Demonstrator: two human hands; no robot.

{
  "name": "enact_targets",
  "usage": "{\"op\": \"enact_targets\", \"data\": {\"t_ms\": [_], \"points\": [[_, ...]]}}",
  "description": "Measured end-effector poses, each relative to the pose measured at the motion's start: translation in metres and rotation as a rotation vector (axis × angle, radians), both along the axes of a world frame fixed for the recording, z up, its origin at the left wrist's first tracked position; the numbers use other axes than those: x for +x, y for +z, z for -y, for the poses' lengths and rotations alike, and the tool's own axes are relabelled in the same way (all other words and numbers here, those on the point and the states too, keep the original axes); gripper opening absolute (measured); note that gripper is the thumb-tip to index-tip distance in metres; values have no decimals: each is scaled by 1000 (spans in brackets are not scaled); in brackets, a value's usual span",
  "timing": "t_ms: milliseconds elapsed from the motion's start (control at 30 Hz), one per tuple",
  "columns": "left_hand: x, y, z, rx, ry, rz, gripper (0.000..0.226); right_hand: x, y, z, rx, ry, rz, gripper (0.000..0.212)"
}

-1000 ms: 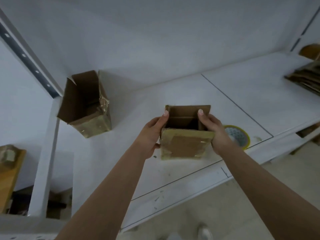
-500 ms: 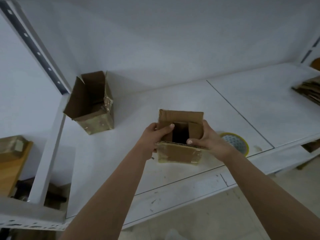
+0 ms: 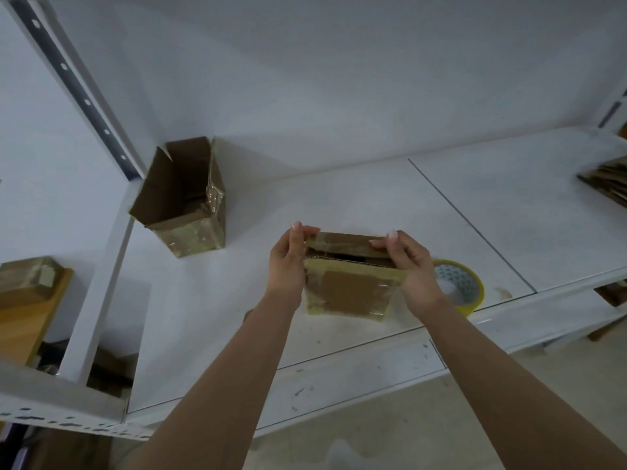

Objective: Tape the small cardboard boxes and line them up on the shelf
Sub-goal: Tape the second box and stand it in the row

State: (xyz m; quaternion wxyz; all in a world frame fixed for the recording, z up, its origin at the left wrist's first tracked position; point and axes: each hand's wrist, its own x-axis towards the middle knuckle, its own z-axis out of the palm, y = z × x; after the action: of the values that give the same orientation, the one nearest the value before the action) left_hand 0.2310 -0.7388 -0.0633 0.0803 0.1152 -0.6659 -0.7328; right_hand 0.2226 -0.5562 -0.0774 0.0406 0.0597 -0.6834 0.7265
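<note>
A person's left hand (image 3: 286, 262) and right hand (image 3: 412, 266) clasp the two ends of a small cardboard box (image 3: 349, 283) held over the front half of the white shelf (image 3: 339, 198), fingers curled over the box's upper rim and thumbs pressing the top flaps (image 3: 342, 244) down toward each other. The flaps lie nearly flat, but a dark slit between them and the near wall shows the top is not yet sealed. The near face of the box already carries glossy yellowish packing tape around a bare brown patch. Judging by that, the step in hand is folding the top shut ahead of taping. A roll of yellow-edged packing tape (image 3: 458, 286) lies flat on the shelf just beside the right hand, near the front edge, partly hidden behind the wrist. The next move likely calls for one hand to keep the flaps pinned while the other frees itself to reach the roll, since flaps let go would probably spring back open. Well apart, toward the shelf's back left corner beside the perforated steel upright (image 3: 78, 89), a second cardboard box (image 3: 183, 201) stands with its top open and tape on its sides, the only one placed so far. A stack of flattened cardboard (image 3: 607, 181) shows at the far right edge of the shelf.
</note>
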Motion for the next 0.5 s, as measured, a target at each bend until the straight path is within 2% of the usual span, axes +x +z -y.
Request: {"op": "enact_targets", "data": {"t_ms": [67, 200, 267, 333, 400, 500], "points": [[-1, 1, 0, -30, 10, 21, 50, -1, 1, -6, -14, 33, 74, 56], [-6, 4, 0, -101, 20, 43, 50, 0, 3, -27, 89, 263, 192, 97], [-8, 8, -2, -125, 68, 59, 52, -1, 4, -32, 100, 362, 245, 102], [-8, 9, -5, -134, 103, 61, 53, 1, 5, -33, 120, 390, 252, 76], [-8, 8, -5, -133, 108, 74, 55, 3, 4, -30, 180, 323, 171, 47], [-7, 13, -1, -115, 81, 130, 60, 5, 2, -21, 158, 152, 61, 28]]}}
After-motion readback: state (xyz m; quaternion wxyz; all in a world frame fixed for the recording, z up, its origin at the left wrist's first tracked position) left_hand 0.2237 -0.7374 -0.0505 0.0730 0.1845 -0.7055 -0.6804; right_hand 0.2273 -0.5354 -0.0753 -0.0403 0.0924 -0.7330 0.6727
